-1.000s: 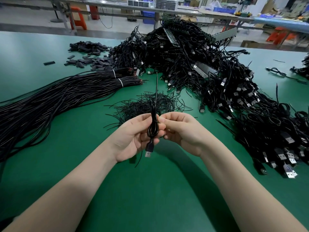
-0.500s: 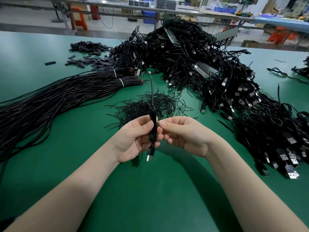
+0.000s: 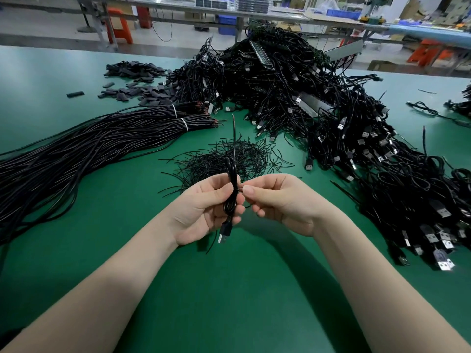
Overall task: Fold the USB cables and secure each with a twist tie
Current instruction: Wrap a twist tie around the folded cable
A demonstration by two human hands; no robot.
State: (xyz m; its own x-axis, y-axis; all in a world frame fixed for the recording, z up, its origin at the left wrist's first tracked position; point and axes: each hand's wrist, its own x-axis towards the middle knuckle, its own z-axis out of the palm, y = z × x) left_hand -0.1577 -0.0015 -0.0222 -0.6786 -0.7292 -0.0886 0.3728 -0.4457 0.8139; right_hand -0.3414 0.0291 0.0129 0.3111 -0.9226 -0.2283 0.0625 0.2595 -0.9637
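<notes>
Our left hand (image 3: 204,212) grips the folded USB cable (image 3: 231,192) mid-bundle while our right hand (image 3: 277,202) pinches the twist tie (image 3: 240,190), best wound snugly.

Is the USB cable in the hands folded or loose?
Folded: the left hand grips the USB cable doubled into loops, plug hanging below.

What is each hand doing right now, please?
Left hand: grips the folded USB cable.
Right hand: pinches the twist tie at the cable.
</notes>
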